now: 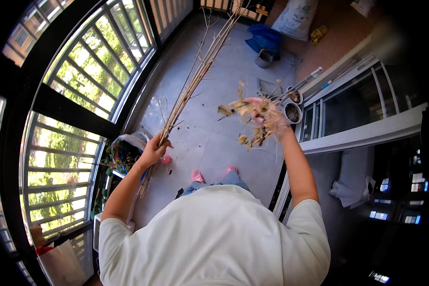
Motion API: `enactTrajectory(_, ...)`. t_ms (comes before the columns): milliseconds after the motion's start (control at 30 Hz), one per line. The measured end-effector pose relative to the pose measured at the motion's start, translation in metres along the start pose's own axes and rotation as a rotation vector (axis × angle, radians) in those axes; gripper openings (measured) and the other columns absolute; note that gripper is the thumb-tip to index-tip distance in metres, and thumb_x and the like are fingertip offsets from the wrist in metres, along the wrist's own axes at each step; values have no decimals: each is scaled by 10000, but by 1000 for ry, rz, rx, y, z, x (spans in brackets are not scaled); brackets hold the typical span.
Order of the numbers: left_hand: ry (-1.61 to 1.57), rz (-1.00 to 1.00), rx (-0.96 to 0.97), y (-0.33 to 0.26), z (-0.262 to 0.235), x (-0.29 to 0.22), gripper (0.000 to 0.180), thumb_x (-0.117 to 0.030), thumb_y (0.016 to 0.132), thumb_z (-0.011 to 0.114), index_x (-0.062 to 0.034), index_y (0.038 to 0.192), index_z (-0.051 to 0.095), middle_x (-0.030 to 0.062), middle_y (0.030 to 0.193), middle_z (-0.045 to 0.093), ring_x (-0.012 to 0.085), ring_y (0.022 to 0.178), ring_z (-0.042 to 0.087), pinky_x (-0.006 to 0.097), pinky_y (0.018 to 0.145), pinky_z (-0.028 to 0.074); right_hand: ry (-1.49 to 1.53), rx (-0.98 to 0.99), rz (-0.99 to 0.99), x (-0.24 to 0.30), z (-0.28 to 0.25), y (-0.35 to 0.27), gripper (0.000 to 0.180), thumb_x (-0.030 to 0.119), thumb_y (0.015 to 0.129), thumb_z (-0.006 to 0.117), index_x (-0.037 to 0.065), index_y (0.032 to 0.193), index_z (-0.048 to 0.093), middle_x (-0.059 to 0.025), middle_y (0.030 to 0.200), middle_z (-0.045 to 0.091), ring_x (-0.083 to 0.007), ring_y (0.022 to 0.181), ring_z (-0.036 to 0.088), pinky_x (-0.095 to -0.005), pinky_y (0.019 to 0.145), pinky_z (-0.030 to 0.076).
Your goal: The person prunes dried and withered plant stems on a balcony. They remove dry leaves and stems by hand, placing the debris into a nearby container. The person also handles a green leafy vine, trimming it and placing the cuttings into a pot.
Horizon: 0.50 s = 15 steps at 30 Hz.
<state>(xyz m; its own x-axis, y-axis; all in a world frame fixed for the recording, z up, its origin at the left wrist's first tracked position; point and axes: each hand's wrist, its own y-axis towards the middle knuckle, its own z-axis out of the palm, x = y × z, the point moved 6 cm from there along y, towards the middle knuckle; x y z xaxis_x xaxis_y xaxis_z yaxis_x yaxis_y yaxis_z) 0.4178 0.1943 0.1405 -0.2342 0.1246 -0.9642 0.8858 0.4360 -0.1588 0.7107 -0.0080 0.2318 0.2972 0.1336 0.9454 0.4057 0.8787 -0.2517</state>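
My left hand is closed round a bundle of long, thin dry stalks. The stalks slant up and away to the far end of the balcony, and their lower ends stick out below the hand beside my forearm. Out in front on the right, my right hand is closed on a clump of dried leaves, brown and curled, with pale stringy bits hanging from it. The leaves partly cover its fingers. A gap of floor lies between the two hands.
Soil-filled pots stand by the sliding door frame on the right. Farther off are a dark bucket, a blue plastic bag and a white sack. Barred windows line the left. Dark crumbs dot the tiled floor.
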Motion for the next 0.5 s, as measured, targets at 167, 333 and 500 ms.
enactTrajectory(167,-281,12,345,72,113,-68,149,-65,853,466,-21,993,439,8,726,530,37,472,386,183,405,308,167,-2,-15,-29,3,-5,376,235,807,593,63,1126,491,71,596,401,-8,507,355,-165,452,276)
enactTrajectory(333,-166,34,562,112,212,-90,184,-114,861,482,-38,1028,469,7,709,517,53,515,421,199,470,352,37,-143,-99,-27,-68,-2,295,222,783,615,71,1020,528,62,672,487,-51,574,452,-211,502,367)
enactTrajectory(500,224,280,467,164,290,-108,240,-84,824,543,-16,1040,462,27,826,535,108,742,530,251,671,437,-225,-330,-217,-3,-153,-23,140,182,766,608,51,803,572,5,698,556,-86,640,508,-239,577,426)
